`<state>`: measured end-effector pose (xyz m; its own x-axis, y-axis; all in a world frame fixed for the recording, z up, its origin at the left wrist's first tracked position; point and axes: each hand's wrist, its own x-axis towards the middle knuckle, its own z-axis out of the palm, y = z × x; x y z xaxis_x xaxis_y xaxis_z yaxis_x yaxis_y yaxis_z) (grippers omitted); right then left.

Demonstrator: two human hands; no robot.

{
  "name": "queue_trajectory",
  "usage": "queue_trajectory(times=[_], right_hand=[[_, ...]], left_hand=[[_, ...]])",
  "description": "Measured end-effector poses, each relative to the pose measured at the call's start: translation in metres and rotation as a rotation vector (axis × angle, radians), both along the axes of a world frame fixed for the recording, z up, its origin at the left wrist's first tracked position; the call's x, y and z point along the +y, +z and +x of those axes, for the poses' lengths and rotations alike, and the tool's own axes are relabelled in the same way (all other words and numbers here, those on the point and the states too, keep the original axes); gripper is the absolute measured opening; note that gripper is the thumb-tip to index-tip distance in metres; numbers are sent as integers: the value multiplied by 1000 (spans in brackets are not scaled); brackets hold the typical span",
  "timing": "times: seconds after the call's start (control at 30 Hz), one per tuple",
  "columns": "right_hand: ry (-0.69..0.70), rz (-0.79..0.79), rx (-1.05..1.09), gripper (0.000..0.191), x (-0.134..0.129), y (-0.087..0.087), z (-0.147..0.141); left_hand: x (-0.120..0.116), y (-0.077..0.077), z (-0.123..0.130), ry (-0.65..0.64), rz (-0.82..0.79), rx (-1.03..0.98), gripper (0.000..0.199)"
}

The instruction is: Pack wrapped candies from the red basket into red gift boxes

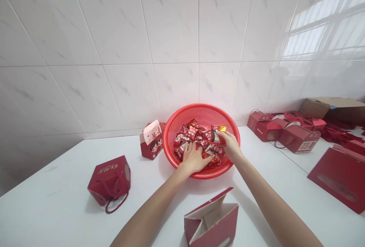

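A red plastic colander (pixel 202 106) holds a pile of small red wrapped candies (pixel 192 133). My left hand (pixel 194 158) rests on the pile with its fingers spread, palm down, touching the wrappers. Between the thumb and fingers of my right hand (pixel 230 145) is a red candy packet (pixel 219 129) with a shiny gold corner, lifted just above the other candies at the right side of the colander. In front of my arms stands a dark red gift box (pixel 212 220), its top unfolded and its pale inside showing.
A folded red box (pixel 111 178) with a cord handle lies at the left; a pink-topped box (pixel 151 140) stands beside the colander. Several red boxes (pixel 285 129), a cardboard carton (pixel 336 106) and a large red box (pixel 339 174) are at the right. A tiled wall (pixel 176 30) backs the white table (pixel 65 163).
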<state>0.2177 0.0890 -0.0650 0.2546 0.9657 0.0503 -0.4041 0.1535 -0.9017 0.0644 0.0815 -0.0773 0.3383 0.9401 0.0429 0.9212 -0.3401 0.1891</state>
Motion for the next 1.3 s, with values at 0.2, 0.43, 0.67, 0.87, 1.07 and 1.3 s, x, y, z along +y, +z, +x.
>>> queue_trajectory(times=[0.2,0.43,0.67,0.87,1.07,1.3], right_hand=[[-23,14,33,23,-7,-1,-3],[-54,25,89,24,-8,-4,-4],[-54,51,119,23,-11,0,-8],[-93,53,148,21,-10,0,-8],[-101,54,148,22,-11,1,-10],[-118,60,132,20,-10,-2,-10]], left_hand=[[6,-6,-3,81,-34,-71,91],[10,-10,-6,139,31,-144,106],[17,-2,-9,75,-43,-56,91],[21,-2,-8,47,-26,-43,87],[24,-2,-9,64,89,-34,57],[26,6,-7,42,142,-4,55]])
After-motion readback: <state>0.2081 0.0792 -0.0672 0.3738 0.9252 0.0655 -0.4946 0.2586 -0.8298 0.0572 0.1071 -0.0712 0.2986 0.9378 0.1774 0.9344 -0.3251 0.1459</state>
